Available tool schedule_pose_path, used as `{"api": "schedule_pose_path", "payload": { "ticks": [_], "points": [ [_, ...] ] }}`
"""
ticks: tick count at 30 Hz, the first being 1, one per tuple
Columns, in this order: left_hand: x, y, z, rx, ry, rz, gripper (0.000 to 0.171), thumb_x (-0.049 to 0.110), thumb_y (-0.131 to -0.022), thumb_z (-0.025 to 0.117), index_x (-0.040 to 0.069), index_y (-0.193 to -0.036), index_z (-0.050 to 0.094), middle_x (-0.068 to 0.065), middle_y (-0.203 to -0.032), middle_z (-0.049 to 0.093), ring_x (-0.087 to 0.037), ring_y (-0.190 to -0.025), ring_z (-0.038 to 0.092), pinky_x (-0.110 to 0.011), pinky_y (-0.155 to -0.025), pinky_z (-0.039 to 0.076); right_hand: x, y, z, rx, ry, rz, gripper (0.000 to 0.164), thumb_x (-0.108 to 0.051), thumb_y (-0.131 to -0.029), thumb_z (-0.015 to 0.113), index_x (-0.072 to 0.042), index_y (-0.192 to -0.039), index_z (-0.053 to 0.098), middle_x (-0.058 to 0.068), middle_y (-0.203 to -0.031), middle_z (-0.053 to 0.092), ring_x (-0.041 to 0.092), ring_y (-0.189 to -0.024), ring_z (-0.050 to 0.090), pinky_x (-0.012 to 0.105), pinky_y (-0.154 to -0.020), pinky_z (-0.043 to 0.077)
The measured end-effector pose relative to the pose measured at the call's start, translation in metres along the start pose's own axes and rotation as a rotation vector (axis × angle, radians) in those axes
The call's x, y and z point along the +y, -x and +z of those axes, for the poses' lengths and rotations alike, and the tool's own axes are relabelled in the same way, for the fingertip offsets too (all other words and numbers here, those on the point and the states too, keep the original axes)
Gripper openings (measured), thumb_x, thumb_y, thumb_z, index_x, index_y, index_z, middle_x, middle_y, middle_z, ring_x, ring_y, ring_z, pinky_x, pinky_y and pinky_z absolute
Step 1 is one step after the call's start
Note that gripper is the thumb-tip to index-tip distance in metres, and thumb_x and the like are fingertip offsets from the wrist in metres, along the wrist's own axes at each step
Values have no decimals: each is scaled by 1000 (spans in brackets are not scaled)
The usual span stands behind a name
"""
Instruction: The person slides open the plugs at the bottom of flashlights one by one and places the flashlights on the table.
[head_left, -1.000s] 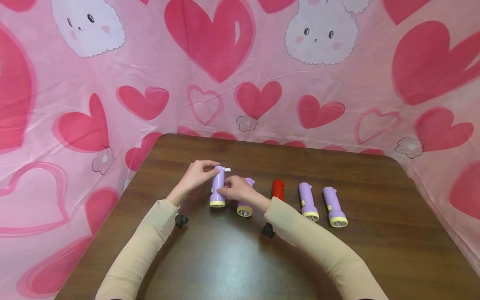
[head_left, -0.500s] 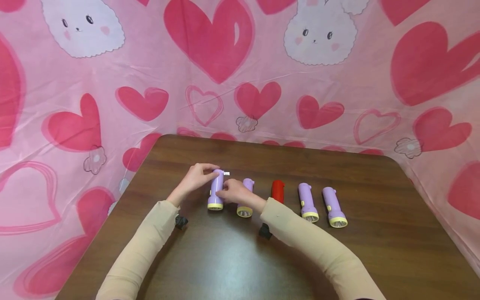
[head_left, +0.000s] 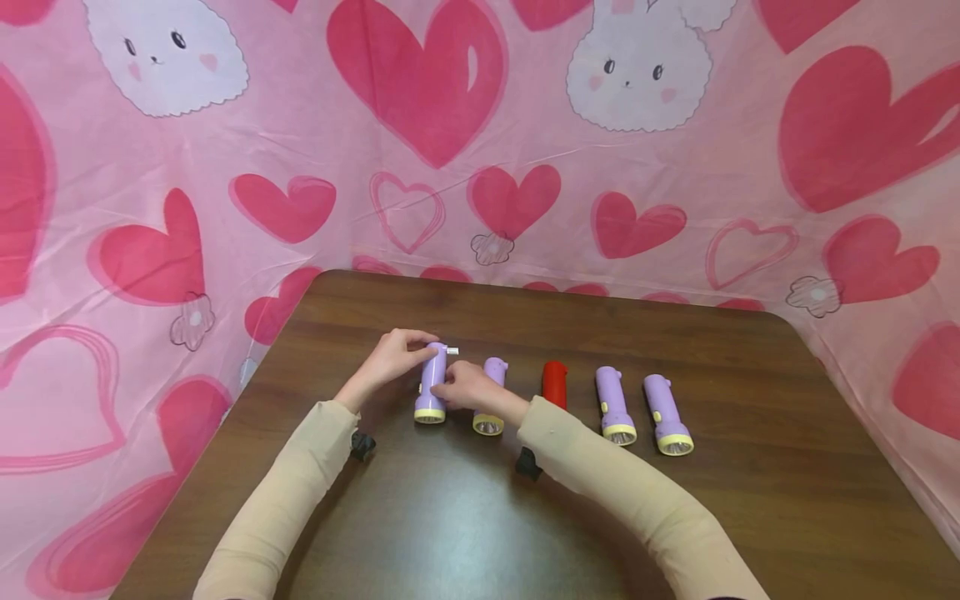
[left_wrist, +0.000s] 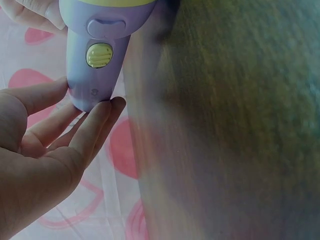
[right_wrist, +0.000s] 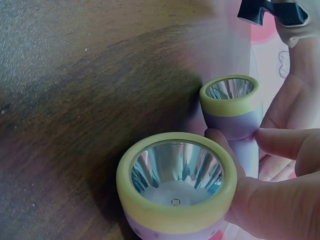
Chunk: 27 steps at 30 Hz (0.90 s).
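Note:
Both hands are on a lilac flashlight (head_left: 432,375) at the left end of a row, its yellow-rimmed head toward me. My left hand (head_left: 392,360) grips its tail end, thumb on one side and fingers on the other. Lower down, near the head, my right hand (head_left: 474,387) pinches the body between thumb and finger. A small white piece (head_left: 453,351) sticks out sideways at the tail. The left wrist view shows a ribbed yellow switch (left_wrist: 99,55) on the body. A second lilac flashlight (right_wrist: 175,220) lies just beside the right hand, partly behind it in the head view.
To the right, a red flashlight (head_left: 555,383) is partly covered by the right sleeve (head_left: 600,467). Two more lilac flashlights (head_left: 613,400) lie farther right, heads toward me. The wooden table (head_left: 465,533) ends at a pink heart-patterned cloth (head_left: 300,125) behind and at the sides.
Both hands have shifted the held flashlight slightly down and to the left, toward me. Their grip looks the same, and the other flashlights have stayed in place.

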<state>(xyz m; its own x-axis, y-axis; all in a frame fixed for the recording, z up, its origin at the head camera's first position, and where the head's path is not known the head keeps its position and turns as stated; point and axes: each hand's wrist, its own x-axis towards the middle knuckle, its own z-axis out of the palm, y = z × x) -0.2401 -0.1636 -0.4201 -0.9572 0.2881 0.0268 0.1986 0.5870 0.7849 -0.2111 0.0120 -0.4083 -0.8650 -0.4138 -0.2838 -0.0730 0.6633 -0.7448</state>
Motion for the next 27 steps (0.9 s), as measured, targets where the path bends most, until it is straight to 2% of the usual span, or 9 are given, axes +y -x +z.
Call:
{"api": "schedule_pose_path", "payload": {
  "ticks": [8, 17, 27],
  "points": [
    [-5, -3, 2, -12, -24, -8, 33, 21, -97, 62, 0, -121, 68, -22, -125, 68, -36, -114, 66, -47, -96, 55, 3, -1, 1, -8, -35, 16, 26, -16, -93, 65, 7, -102, 69, 18, -92, 75, 16, -73, 70, 19, -65, 56],
    [-9, -3, 3, -47, 9, -34, 35, 22, -98, 61, 0, -125, 66, -22, -127, 67, -35, -113, 65, -48, -97, 55, 4, -1, 1, -29, -55, 30, 29, -17, -94, 64, 8, -108, 68, 19, -98, 74, 22, -82, 74, 22, -71, 59],
    [-16, -7, 7, -45, -21, -34, 36, 24, -98, 61, 0, -124, 67, -21, -126, 67, -34, -112, 65, -47, -96, 55, 4, -1, 1, -29, -35, 12, 26, -18, -93, 65, 6, -100, 71, 17, -90, 75, 11, -70, 66, 16, -63, 52]
  ]
}}
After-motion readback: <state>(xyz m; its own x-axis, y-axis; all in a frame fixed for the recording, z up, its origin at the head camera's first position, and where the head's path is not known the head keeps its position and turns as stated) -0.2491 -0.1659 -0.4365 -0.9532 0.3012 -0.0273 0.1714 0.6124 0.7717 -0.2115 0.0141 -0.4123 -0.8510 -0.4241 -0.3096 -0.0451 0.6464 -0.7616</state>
